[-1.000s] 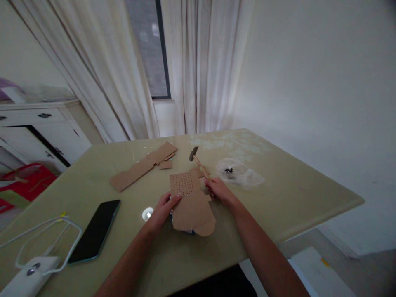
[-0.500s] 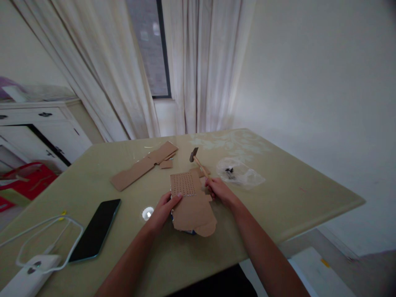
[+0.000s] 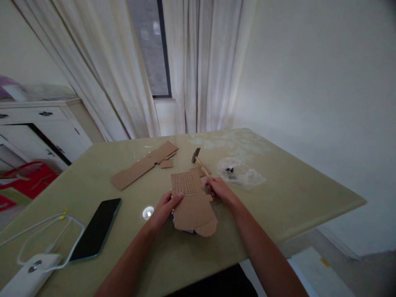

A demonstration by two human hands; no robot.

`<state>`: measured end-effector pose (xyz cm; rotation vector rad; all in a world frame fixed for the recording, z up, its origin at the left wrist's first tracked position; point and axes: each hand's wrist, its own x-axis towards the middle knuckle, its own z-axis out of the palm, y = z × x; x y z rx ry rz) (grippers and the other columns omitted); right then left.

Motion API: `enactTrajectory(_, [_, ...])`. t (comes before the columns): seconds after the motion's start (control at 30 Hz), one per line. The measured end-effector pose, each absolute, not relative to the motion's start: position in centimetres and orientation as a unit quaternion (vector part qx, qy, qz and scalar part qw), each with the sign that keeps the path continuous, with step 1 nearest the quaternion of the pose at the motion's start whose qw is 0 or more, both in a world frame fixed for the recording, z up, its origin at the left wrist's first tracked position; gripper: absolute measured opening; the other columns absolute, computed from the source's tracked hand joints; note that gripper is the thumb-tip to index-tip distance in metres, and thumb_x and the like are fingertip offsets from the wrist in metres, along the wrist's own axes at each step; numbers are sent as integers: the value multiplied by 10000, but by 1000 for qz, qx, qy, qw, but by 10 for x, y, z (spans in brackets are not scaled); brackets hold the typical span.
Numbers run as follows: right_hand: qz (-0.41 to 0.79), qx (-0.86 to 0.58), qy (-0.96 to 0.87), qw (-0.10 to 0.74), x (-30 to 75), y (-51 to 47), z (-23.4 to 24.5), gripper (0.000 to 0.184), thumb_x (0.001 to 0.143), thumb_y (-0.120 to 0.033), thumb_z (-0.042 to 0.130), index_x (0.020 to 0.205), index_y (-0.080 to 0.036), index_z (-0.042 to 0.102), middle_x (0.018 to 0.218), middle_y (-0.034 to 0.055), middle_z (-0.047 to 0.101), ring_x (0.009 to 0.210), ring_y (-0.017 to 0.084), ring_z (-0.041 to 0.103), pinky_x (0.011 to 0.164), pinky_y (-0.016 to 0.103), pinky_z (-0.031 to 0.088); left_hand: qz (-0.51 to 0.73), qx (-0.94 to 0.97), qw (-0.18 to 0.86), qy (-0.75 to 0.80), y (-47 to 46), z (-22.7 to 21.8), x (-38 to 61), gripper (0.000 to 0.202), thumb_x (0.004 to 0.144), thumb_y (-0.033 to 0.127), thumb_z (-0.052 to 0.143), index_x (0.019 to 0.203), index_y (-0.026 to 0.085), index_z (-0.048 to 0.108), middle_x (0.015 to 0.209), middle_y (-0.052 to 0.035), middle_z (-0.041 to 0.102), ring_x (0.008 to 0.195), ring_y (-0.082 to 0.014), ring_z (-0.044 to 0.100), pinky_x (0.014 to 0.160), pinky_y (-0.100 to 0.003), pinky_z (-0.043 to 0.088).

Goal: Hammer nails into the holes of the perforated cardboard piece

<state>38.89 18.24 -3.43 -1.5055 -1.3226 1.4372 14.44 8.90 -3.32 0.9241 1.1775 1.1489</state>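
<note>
My right hand is closed around the wooden handle of a small hammer. The hammer's dark metal head is raised, pointing away from me, beyond the far right corner of a cardboard piece. Rows of small dark dots, perhaps nails or holes, cover the far part of this cardboard. My left hand grips its left edge with the thumb on top; the other fingers are partly hidden. Something blue shows beneath the cardboard's near edge. A small round white object lies left of my left hand.
Cardboard strips lie at the back left of the table. A clear plastic bag with small dark pieces is on the right. A phone, a white power bank and a cable sit at the front left.
The hammer head has swung slightly to the right, with my right hand still around the handle. My left hand and the cardboard have stayed nearly in place.
</note>
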Motion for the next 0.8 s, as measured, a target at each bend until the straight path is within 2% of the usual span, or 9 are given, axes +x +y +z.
enactTrajectory(0.2, [545, -580, -509, 328, 389, 183, -35, 315, 1053, -422, 582, 820, -211, 613, 555, -74, 482, 432, 96, 432, 430, 218, 363, 493, 403, 581, 507, 90, -37, 144, 770, 667, 751, 936, 1130, 144, 830, 1263, -186, 825, 1126, -373, 769, 940, -409, 605])
enactTrajectory(0.37, [543, -580, -510, 329, 388, 181, -33, 321, 1068, -408, 553, 822, -210, 611, 550, -75, 474, 439, 94, 424, 436, 218, 363, 493, 401, 586, 504, 90, -35, 144, 764, 665, 747, 936, 1112, 137, 829, 1161, -180, 841, 1092, -364, 777, 940, -410, 606])
enactTrajectory(0.6, [546, -580, -510, 326, 388, 180, -29, 317, 1069, -387, 557, 817, -203, 613, 551, -71, 488, 441, 95, 425, 432, 223, 357, 489, 412, 582, 501, 89, -33, 144, 725, 703, 733, 918, 1117, 144, 836, 1138, -174, 843, 1079, -359, 777, 936, -412, 607])
enactTrajectory(0.8, [545, -585, -503, 327, 388, 181, -31, 300, 1064, -392, 568, 837, -203, 621, 563, -71, 492, 440, 97, 420, 440, 228, 371, 493, 406, 583, 502, 88, -32, 144, 737, 681, 736, 933, 1099, 137, 835, 1117, -172, 844, 1073, -353, 777, 934, -398, 607])
